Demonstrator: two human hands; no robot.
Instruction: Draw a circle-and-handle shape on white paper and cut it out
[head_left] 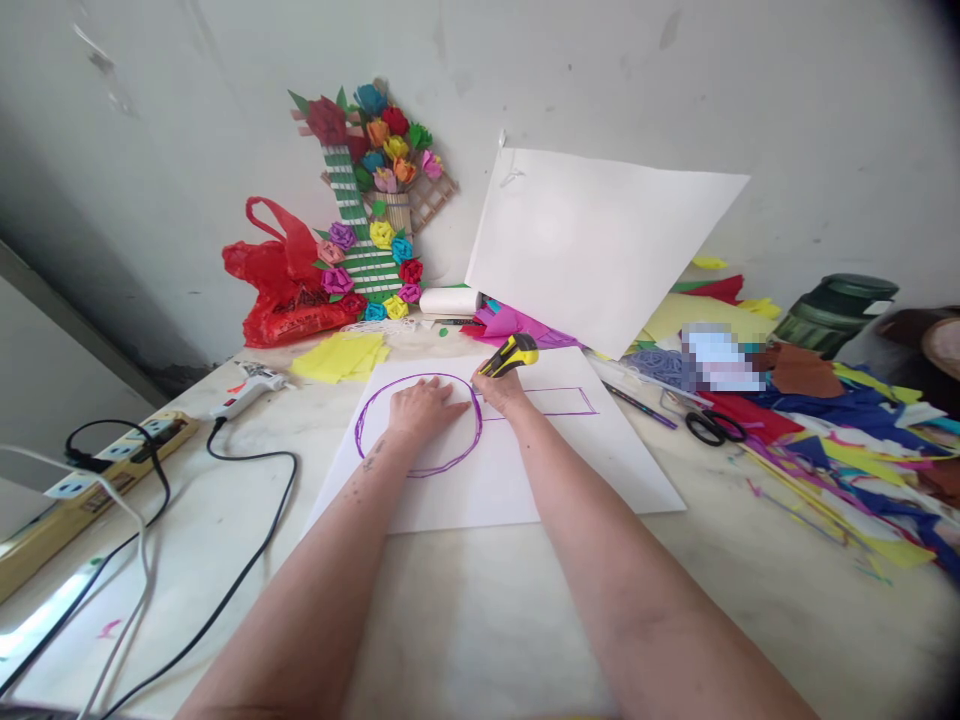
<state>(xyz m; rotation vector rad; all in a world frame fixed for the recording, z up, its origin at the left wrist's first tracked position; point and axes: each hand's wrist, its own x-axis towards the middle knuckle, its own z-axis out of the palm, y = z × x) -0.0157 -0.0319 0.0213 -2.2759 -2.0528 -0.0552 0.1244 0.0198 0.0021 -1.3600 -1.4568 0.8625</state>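
A white board lies flat before me, marked in purple with a large circle and, to its right, a long narrow rectangle. My left hand presses flat inside the circle, fingers spread. Gripped in my right hand is a yellow and black utility knife, tilted, its lower end at the circle's right edge beside the rectangle. The blade tip is too small to make out, partly hidden by the fingers.
Behind stand a paper-flower decoration, a red plastic bag and a leaning white sheet. At right are scissors, a purple pen, coloured paper scraps and a green jar. A glue gun and power strip with cords lie left.
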